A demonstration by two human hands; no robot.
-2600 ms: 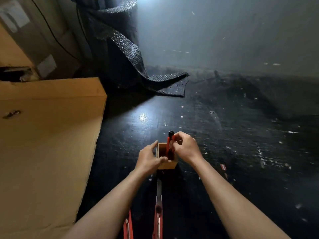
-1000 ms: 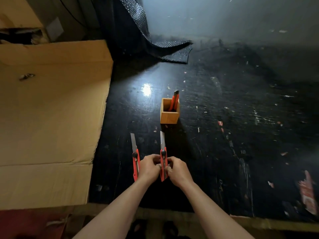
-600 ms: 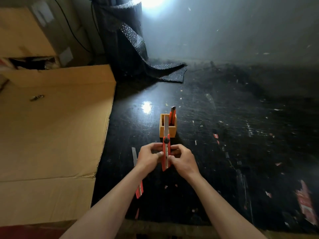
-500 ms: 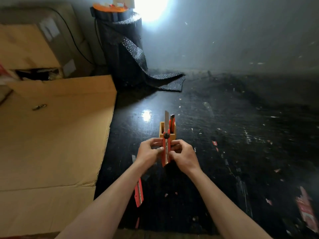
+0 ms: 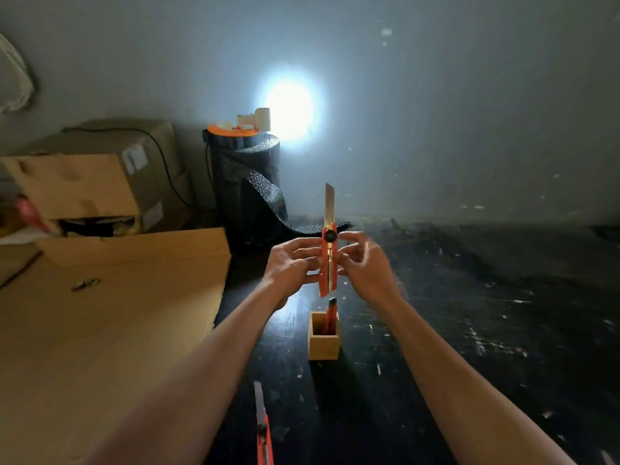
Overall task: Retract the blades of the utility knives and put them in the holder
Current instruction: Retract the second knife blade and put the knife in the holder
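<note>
Steel blade fully out, knife held upright in both hands above the holder.

Left hand (image 5: pixel 291 263) and right hand (image 5: pixel 364 263) pinch the orange utility knife (image 5: pixel 327 263) from either side; its blade (image 5: pixel 329 204) points to 12 o'clock. A thumb slipping off the black slider (image 5: pixel 330 235) could meet that edge. At 6 o'clock the wooden holder (image 5: pixel 323 344) already stands one knife (image 5: pixel 332 315); another open knife (image 5: pixel 263 427) lies at 7 o'clock, an easy snag for a forearm.
</note>
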